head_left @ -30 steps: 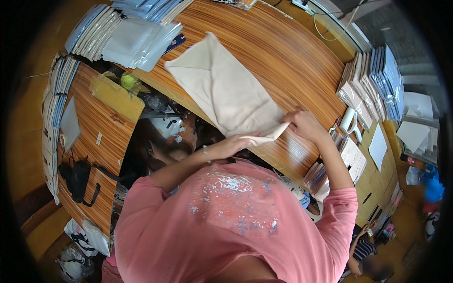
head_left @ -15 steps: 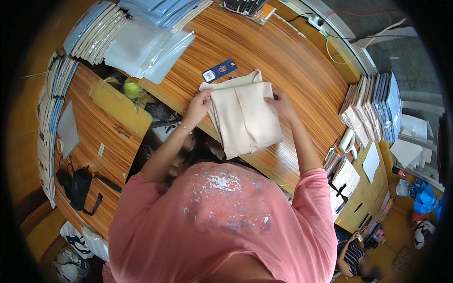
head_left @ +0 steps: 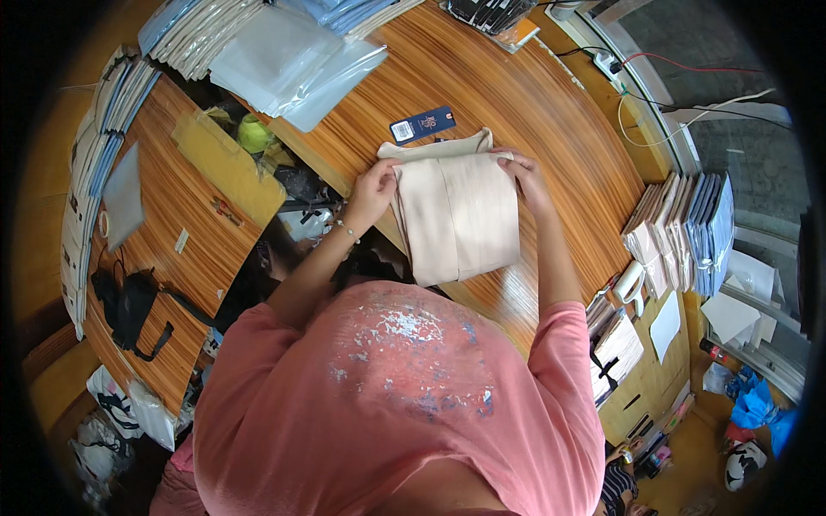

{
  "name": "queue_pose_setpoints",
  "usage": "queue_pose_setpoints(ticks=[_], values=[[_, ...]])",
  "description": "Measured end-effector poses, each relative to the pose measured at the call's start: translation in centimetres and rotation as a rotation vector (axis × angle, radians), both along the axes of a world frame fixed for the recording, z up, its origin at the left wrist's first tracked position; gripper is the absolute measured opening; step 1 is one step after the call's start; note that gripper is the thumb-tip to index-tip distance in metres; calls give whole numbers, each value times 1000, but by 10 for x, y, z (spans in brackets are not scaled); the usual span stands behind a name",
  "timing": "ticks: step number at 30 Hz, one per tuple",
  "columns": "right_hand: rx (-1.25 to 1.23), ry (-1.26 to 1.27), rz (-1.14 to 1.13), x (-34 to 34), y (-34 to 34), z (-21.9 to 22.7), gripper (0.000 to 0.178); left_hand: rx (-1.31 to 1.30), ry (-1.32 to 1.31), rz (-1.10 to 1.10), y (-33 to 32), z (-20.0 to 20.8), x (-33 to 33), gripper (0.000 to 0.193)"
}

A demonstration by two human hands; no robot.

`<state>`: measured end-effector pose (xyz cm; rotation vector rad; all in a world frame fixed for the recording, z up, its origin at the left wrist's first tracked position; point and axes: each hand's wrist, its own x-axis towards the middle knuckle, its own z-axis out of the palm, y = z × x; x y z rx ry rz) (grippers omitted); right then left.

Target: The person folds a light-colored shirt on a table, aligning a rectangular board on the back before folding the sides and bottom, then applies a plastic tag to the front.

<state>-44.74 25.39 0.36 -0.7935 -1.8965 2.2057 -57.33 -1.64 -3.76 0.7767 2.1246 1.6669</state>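
A folded beige garment point(head_left: 465, 225) lies on the striped wooden table in front of me, a vertical crease down its middle and a curved band showing behind its far edge. My left hand point(head_left: 372, 191) pinches its far left corner between thumb and fingers. At the far right corner, my right hand point(head_left: 525, 175) grips the cloth, with the fingertips on the top edge and the thumb below. A dark blue hang tag point(head_left: 422, 125) lies flat just beyond the garment, near its far edge.
Clear plastic bags point(head_left: 288, 64) lie at the far left beside packed blue and white stacks point(head_left: 202, 39). More bagged garments point(head_left: 680, 228) stand at the right, near a white tape dispenser point(head_left: 631, 284). A yellow board point(head_left: 228, 168) bridges a gap between tables. A black bag point(head_left: 129, 310) sits left.
My right hand has moved up from the garment's right side to its far right corner. The top layer sits squarer and wider. The whole view has shifted slightly.
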Motion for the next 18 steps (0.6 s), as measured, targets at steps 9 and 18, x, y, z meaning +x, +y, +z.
queue_pose_setpoints(ticks=[9,18], values=[[-105,-197,-7,-17,6,-23,17,74,-192,213,8,-35,-12,11],[-129,-202,-4,-23,7,-24,16,69,-255,78,9,-32,-20,8]])
